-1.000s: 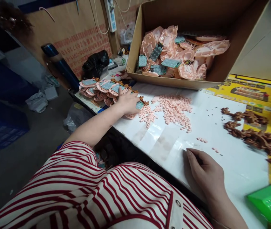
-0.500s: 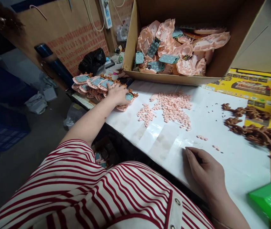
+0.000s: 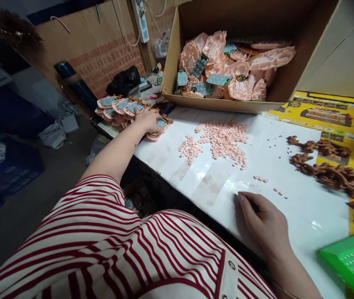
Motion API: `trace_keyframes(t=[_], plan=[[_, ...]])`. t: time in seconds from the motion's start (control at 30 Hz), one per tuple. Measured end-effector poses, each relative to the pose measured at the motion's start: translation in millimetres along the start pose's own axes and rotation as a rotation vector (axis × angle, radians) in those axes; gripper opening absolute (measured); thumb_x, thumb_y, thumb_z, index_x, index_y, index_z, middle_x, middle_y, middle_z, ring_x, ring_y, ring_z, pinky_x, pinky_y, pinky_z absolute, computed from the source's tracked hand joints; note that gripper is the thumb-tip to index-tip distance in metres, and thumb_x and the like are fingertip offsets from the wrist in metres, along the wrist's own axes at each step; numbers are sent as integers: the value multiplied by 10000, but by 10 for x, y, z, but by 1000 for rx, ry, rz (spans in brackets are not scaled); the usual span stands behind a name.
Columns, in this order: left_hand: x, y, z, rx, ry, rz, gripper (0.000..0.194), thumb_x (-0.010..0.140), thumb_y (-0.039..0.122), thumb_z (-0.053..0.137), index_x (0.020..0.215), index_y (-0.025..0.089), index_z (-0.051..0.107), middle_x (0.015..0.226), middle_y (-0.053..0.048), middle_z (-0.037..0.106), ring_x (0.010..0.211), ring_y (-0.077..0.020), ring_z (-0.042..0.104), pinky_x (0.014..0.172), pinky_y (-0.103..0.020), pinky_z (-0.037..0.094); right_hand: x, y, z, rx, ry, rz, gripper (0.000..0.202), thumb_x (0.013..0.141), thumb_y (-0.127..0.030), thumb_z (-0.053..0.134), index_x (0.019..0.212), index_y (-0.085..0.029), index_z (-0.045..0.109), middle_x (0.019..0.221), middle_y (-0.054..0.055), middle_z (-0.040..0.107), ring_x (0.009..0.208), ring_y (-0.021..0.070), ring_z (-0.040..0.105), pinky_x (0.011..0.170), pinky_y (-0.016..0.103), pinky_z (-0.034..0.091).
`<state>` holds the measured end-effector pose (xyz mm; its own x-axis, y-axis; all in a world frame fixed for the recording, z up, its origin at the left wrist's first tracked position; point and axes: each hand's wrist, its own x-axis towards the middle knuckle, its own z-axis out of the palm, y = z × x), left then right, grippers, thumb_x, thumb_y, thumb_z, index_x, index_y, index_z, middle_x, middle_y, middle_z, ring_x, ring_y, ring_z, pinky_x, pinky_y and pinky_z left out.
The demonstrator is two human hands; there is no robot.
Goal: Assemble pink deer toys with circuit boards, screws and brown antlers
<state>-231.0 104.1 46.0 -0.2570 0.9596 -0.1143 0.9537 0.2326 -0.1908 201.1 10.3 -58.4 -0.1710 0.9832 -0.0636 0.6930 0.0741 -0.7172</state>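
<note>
My left hand reaches to the far left end of the table. Its fingers and thumb close around a pink plastic shell with a blue-grey panel and brown trim. Right beside it lies a pile of similar pink shells, overlapping in rows. My right hand rests near the table's front edge, fingers curled and thumb against the index finger. Whatever it may hold is hidden. Ahead of it are a few small pink round pieces, and farther off a large heap of the same pieces.
A cardboard box full of pink shells stands at the back. Brown branching plastic parts lie on the right over a yellow printed sheet. A green perforated basket sits at the lower right. A black bag is at the back left.
My left hand has shifted slightly left with the pink shell, closer against the pile. The right hand keeps its pose. The view has turned a little.
</note>
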Motion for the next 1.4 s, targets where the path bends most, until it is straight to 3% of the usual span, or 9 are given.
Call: trace_keyframes(t=[0.27, 0.47, 0.77, 1.0, 1.1, 1.2, 1.27, 1.4], plan=[[17, -126, -18, -44, 22, -28, 716, 734, 640, 644, 1383, 337, 643, 1646, -1, 416, 1471, -420, 333, 1212, -686, 206, -14, 8, -13, -17, -8, -22, 523, 796, -651, 476, 952, -244, 767, 1034, 110, 792, 992, 328, 716, 842, 459, 531], [-34, -56, 25, 14, 57, 20, 685, 810, 614, 577, 1412, 291, 633, 1639, -38, 429, 1511, -387, 307, 1263, -643, 94, 10, -15, -5, -53, -19, -16, 544, 791, -662, 465, 960, -242, 767, 1042, 114, 792, 995, 339, 715, 834, 468, 532], [-46, 3, -72, 40, -6, 62, 743, 858, 631, 561, 1495, 248, 553, 1664, -82, 387, 1557, -394, 243, 1266, -623, 21, 6, 16, 9, -64, 18, -45, 517, 823, -647, 480, 954, -234, 763, 984, 113, 794, 918, 311, 723, 788, 439, 543], [12, 51, -143, 38, -20, 112, 765, 875, 682, 527, 1506, 249, 540, 1672, -102, 367, 1552, -390, 263, 1259, -601, 109, 4, -24, 23, -67, 5, -48, 514, 855, -638, 459, 986, -233, 748, 1034, 102, 789, 974, 309, 720, 862, 461, 547], [14, 181, -260, -12, 34, 191, 679, 883, 616, 577, 1446, 237, 601, 1615, -99, 465, 1522, -342, 348, 1262, -523, 190, -6, -59, 22, -46, -3, -57, 501, 885, -621, 446, 997, -230, 739, 1029, 91, 786, 974, 294, 717, 884, 457, 548], [44, 421, -420, -188, 216, 296, 541, 929, 514, 570, 1378, 225, 654, 1471, -84, 623, 1411, -269, 511, 1225, -419, 295, -10, -72, 34, -38, -4, -69, 479, 908, -601, 445, 986, -230, 737, 999, 83, 783, 960, 285, 719, 875, 449, 555], [108, 643, -531, -307, 316, 361, 488, 942, 468, 573, 1358, 230, 662, 1408, -64, 671, 1346, -244, 570, 1184, -381, 355, -6, -74, 46, -45, -3, -79, 465, 918, -586, 440, 974, -235, 739, 997, 83, 783, 962, 286, 725, 855, 443, 563], [329, 1202, -735, -428, 390, 395, 377, 930, 420, 613, 1238, 223, 704, 1328, -75, 704, 1278, -261, 608, 1123, -384, 419, 2, -86, 53, -38, -15, -78, 438, 941, -560, 430, 970, -253, 742, 1007, 74, 788, 974, 283, 736, 838, 433, 577]])
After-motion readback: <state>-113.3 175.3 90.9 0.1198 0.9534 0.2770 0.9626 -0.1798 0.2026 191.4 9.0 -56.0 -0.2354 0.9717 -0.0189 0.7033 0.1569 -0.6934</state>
